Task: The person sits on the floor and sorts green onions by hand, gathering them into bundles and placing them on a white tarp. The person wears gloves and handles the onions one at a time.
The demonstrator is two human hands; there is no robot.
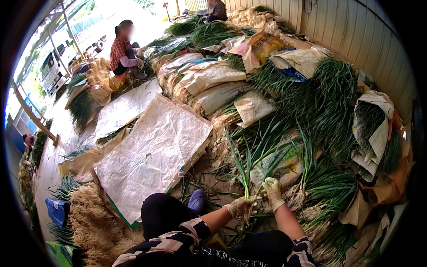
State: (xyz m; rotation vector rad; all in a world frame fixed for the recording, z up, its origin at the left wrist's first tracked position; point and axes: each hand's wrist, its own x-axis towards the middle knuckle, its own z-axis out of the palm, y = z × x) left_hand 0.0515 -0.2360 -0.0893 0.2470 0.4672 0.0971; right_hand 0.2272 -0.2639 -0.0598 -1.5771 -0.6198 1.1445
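Observation:
My left hand (239, 207), in a pale work glove, is closed round the lower stems of a small bunch of green onions (246, 175). Their leaves fan upward and stringy roots hang below the fist. Just to its right, my right hand (272, 192), gloved too, has its fingers closed at a stalk leaning up and right from the bunch; the fingertips are partly hidden. Beside the right hand lies a loose heap of green onions (327, 189), with whitish bulbs and roots toward me. Behind both hands is a printed sack (278, 164).
A large whitish woven sheet (153, 153) covers the ground at left. Root bundles (95, 220) stand near my left side. Stacked greens (327, 95) and sacks (218, 80) line the back and right, before a metal wall (356, 40). A co-worker (123, 53) sits farther back.

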